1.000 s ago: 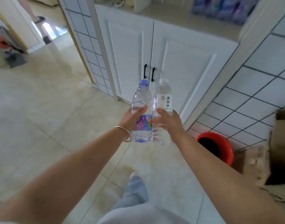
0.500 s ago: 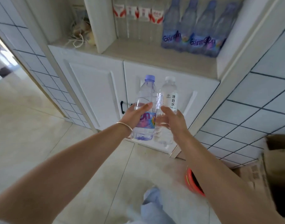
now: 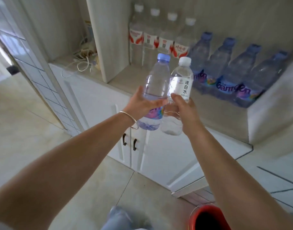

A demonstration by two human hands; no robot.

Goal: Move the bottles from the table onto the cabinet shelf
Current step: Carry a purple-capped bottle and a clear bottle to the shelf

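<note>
A: Step? I see the left hand [image 3: 140,103] grasping the purple-capped bottle [image 3: 156,90] and the right hand [image 3: 184,110] grasping the white-capped bottle [image 3: 179,87], both airborne before the shelf [image 3: 125,82].

B: Transport. Next, I judge: set both on bare shelf, toward 12 o'clock.

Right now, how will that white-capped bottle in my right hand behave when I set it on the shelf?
The white-capped bottle looks full of water, so probably weighty for its size. Tall and narrow, it may tip if set down tilted. Its clear plastic wall likely flexes under the right hand.
</note>
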